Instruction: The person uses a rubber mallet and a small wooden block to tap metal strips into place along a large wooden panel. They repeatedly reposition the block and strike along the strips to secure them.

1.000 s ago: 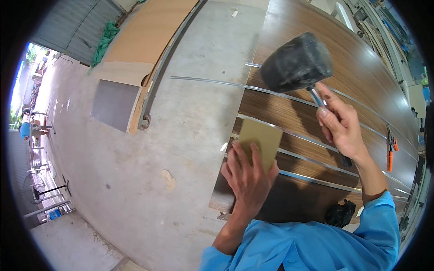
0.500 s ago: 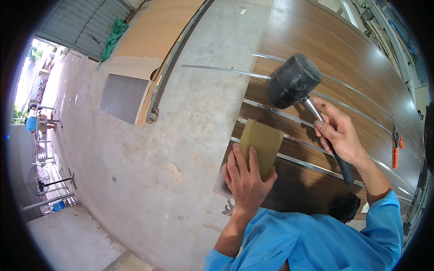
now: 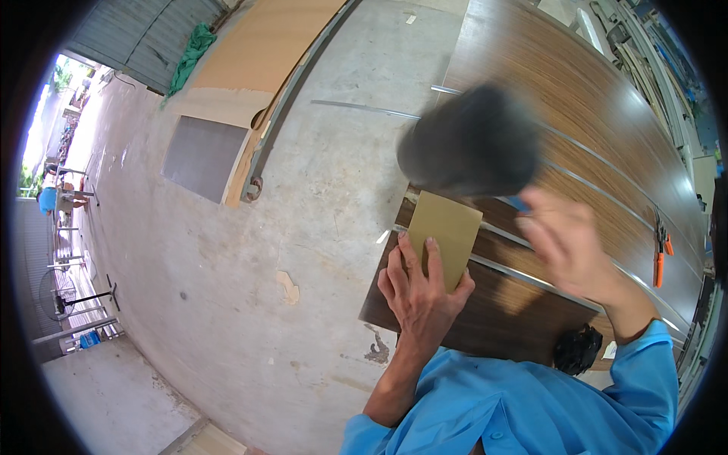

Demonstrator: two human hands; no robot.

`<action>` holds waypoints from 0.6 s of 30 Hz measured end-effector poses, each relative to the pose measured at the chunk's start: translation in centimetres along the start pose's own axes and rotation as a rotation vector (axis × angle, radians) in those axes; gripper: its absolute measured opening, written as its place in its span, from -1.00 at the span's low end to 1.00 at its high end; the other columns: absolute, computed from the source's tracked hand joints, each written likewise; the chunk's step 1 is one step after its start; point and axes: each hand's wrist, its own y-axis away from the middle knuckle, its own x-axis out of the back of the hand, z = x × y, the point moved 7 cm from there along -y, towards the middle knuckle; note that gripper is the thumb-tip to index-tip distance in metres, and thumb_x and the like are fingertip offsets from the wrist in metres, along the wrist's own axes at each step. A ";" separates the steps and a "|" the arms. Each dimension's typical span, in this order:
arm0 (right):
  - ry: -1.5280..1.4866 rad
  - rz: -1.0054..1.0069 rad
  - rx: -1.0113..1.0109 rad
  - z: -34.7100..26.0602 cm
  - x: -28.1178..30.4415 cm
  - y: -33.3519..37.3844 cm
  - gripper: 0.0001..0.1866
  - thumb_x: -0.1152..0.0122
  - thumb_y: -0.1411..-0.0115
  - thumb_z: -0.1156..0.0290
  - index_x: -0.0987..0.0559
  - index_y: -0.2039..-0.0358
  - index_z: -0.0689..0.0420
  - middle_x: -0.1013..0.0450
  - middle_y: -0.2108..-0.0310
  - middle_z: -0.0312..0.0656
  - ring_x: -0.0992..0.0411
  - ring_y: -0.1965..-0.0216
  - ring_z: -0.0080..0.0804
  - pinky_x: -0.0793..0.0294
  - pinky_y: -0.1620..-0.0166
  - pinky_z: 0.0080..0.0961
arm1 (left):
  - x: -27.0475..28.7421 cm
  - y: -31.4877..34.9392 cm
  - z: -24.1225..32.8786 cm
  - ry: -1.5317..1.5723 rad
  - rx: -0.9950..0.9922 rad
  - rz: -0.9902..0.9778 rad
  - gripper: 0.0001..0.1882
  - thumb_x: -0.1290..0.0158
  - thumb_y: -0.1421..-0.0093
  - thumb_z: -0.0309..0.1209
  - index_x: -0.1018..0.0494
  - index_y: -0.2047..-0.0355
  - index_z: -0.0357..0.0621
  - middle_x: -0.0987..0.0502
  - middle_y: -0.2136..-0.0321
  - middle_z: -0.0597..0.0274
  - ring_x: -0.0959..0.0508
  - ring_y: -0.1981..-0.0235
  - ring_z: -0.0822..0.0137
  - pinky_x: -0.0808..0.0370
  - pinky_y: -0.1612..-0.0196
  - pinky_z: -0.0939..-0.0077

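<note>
The broad, flat panel [image 3: 546, 61] is brown with streaked wood grain, the thin metal strips [image 3: 504, 271] silvery, the rectangular block [image 3: 455, 227] olive-tan, the cylindrical mallet head [image 3: 474, 140] black, the cloth shirt [image 3: 523, 402] blue.

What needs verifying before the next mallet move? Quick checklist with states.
1. Block held: ok. The left hand grips the near part of the olive block.
2. Mallet held: ok. The right hand has the mallet, both blurred.
3. Left fingers off the mallet head: ok. They rest on the block, apart from it in this view.
4. Block seated on a strip: cannot tell. The block hides what's beneath.
5. Strip ends even with the board: not ok. One metal strip juts past its left edge.
6. Pliers clear of both hands: ok, off to the right.
</note>
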 end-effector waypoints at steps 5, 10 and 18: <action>-0.226 -0.182 -0.570 2.7 -1.4 -0.8 -0.41 -0.09 -0.36 0.56 -0.37 -0.40 0.28 -0.51 0.41 0.10 -0.50 0.44 -0.18 -0.53 0.22 -0.23 | 0.1 0.1 0.0 0.015 0.011 -0.010 -0.29 -0.38 0.04 -0.11 -0.59 -0.10 -0.22 -0.46 -0.22 -0.31 -0.43 -0.15 -0.19 -0.32 -0.16 -0.07; -0.258 0.282 -0.326 0.5 3.6 0.4 -0.40 -0.14 -0.34 0.55 -0.35 -0.39 0.35 -0.50 0.42 -0.02 -0.44 0.54 -0.33 -0.49 0.33 -0.27 | -0.3 0.1 0.0 0.034 0.014 -0.014 -0.24 -0.38 0.04 -0.11 -0.53 -0.17 -0.19 -0.46 -0.22 -0.31 -0.42 -0.17 -0.19 -0.31 -0.16 -0.10; -0.215 -0.169 -0.360 6.2 -2.9 3.9 -0.50 -0.22 -0.33 0.50 -0.51 -0.28 0.30 -0.56 0.39 0.04 -0.44 0.54 -0.29 -0.47 0.33 -0.27 | 0.1 0.8 -0.3 0.033 0.009 -0.042 -0.23 -0.37 0.05 -0.10 -0.52 -0.16 -0.21 -0.41 -0.27 -0.30 -0.42 -0.15 -0.15 -0.29 -0.14 -0.10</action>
